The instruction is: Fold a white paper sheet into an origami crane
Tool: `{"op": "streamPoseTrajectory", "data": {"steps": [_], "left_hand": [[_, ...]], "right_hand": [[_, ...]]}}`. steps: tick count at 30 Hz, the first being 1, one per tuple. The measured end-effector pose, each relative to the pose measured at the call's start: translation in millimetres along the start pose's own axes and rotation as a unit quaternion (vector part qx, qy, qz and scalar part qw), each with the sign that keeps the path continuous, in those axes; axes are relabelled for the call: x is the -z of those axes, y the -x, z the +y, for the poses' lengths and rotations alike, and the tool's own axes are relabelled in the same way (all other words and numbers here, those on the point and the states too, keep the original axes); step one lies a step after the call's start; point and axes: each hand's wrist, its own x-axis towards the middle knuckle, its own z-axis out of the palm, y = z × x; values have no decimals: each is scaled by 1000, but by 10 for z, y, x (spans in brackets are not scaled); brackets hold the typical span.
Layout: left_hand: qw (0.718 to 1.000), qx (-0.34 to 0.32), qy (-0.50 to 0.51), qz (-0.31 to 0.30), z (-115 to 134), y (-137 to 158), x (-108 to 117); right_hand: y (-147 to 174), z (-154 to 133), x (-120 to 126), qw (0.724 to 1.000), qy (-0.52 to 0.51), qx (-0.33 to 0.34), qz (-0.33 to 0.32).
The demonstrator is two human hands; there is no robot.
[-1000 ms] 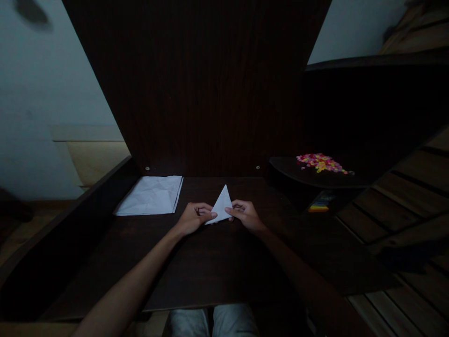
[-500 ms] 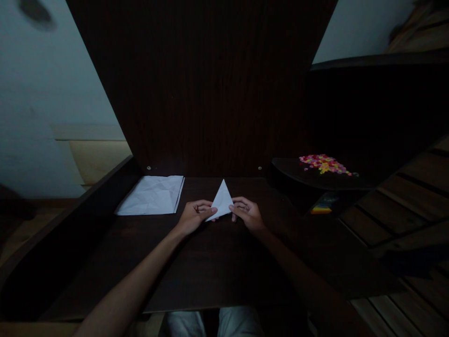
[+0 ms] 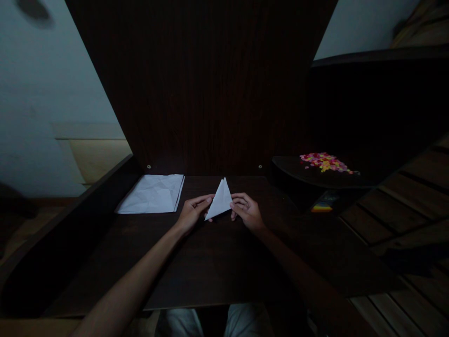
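Note:
A white folded paper (image 3: 220, 201), triangular with two points parted slightly at its top, is held upright above the dark desk between my hands. My left hand (image 3: 191, 213) is closed at the paper's left edge, its thumb along that side and some fingertips showing below and behind it. On the right side, my right hand (image 3: 247, 211) pinches the paper, thumb on the front face and the other fingers curled behind. The fingers behind the paper are partly hidden.
White paper sheets (image 3: 150, 194) lie stacked at the desk's back left. Many small colourful pieces (image 3: 326, 162) are heaped on a raised shelf (image 3: 287, 166) at right. A dark side panel (image 3: 70, 224) borders the left, and a tall dark board (image 3: 203, 93) stands behind.
My left thumb has moved up off the paper's front face to its left edge. The paper's top now shows two separated points instead of one. My right hand keeps its grip.

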Motion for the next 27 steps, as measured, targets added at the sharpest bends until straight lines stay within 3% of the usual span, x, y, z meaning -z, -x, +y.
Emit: {"op": "streamPoseTrajectory", "data": {"steps": [11, 17, 27], "left_hand": [[999, -25, -19, -38, -21, 4, -14], [997, -48, -58, -25, -42, -17, 33], [994, -85, -70, 10, -31, -22, 25]], "right_hand": [[-20, -21, -7, 994, -95, -51, 8], [-39, -64, -11, 980, -151, -125, 9], [-18, -36, 66, 992, -27, -119, -16]]}}
